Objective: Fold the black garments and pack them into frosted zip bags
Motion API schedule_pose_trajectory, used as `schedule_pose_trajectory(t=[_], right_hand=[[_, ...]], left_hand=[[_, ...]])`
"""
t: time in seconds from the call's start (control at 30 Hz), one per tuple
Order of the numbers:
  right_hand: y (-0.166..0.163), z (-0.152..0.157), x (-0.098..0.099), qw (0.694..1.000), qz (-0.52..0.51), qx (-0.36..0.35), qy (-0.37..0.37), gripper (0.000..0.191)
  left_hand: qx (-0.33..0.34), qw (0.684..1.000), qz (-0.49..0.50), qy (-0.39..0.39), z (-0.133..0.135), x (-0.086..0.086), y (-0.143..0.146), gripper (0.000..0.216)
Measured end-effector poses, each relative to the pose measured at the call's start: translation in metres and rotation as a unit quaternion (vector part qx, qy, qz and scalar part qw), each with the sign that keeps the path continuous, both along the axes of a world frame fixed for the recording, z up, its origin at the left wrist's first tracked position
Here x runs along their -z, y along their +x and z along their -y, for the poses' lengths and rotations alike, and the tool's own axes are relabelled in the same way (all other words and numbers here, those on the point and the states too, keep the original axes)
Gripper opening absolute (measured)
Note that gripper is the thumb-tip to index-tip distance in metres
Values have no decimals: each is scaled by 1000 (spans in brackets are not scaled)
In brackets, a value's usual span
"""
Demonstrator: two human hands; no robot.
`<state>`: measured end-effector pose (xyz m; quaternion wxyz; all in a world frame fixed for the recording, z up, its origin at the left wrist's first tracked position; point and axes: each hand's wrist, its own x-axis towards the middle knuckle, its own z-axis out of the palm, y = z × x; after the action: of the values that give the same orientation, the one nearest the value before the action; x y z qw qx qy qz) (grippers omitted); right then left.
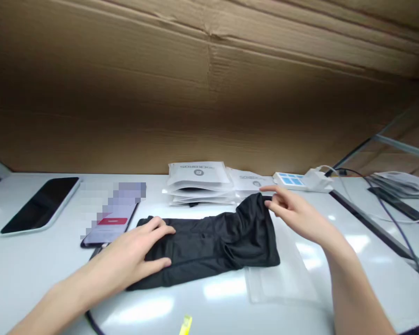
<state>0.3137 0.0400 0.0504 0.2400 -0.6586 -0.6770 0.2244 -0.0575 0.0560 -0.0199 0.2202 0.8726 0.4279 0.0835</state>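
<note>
A black fabric piece (212, 244) lies stretched across the white table (28, 274). My left hand (139, 249) rests flat on its left end, fingers spread and pressing it down. My right hand (289, 209) pinches the raised right edge of the fabric between thumb and fingers, lifting it slightly. A clear plastic bag (282, 274) lies flat under the fabric's right end.
A stack of white packaged bags (199, 184) sits behind the fabric. One phone (42, 204) lies at far left, another phone (110, 225) with a lit screen beside my left hand. A white power strip (300, 181) and cables sit at right. A cardboard wall (209, 93) rises behind.
</note>
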Motion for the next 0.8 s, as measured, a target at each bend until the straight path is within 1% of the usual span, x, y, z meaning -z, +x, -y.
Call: schedule_pose_trajectory(t=[0.07,0.1,0.17,0.2,0.23,0.27,0.33,0.37,0.4,0.43,0.47,0.53,0.6,0.7,0.77,0.8], right_hand=[[-2,-3,3,997,10,44,69,34],[-5,-4,3,994,8,49,94,33],[-15,-4,3,992,13,22,121,28],[-19,-3,3,993,24,-5,114,24],[-23,-2,3,994,38,-40,90,19],[-26,0,4,995,53,-76,46,17],[-28,1,9,984,83,-137,-79,13],[-28,1,12,975,94,-155,-133,13],[-27,0,14,967,102,-162,-168,14],[-26,-1,16,964,107,-163,-181,17],[-27,-2,17,967,109,-156,-172,21],[-32,-2,17,977,101,-139,-124,28],[-43,1,15,982,81,-139,-96,31],[-63,8,14,974,50,-191,-111,33],[-73,12,16,963,47,-232,-126,34],[-75,13,17,960,51,-247,-126,29]], left_hand=[[-3,1000,-1,3,0,1,-1,39],[-3,1000,0,6,-1,1,-1,39],[-3,1000,2,7,-1,0,-1,38],[-5,1000,3,6,-1,0,-2,38],[-6,1000,2,5,-2,-1,-2,38],[-4,1000,1,3,-2,-1,-3,38],[-2,1000,0,-4,-2,-2,-4,40],[-4,1000,2,-5,-2,-3,-4,41],[-8,1000,4,-5,-2,-3,-4,43],[-11,1000,7,-5,-1,-4,-4,45],[-14,1000,10,-3,-1,-5,-3,46],[-18,1000,12,1,0,-6,-2,44],[-10,1000,7,4,0,-6,-1,33],[1,1000,-23,9,-2,-5,0,15],[5,999,-28,14,-3,-4,-1,12],[9,1000,-24,17,-4,-5,-1,10]])
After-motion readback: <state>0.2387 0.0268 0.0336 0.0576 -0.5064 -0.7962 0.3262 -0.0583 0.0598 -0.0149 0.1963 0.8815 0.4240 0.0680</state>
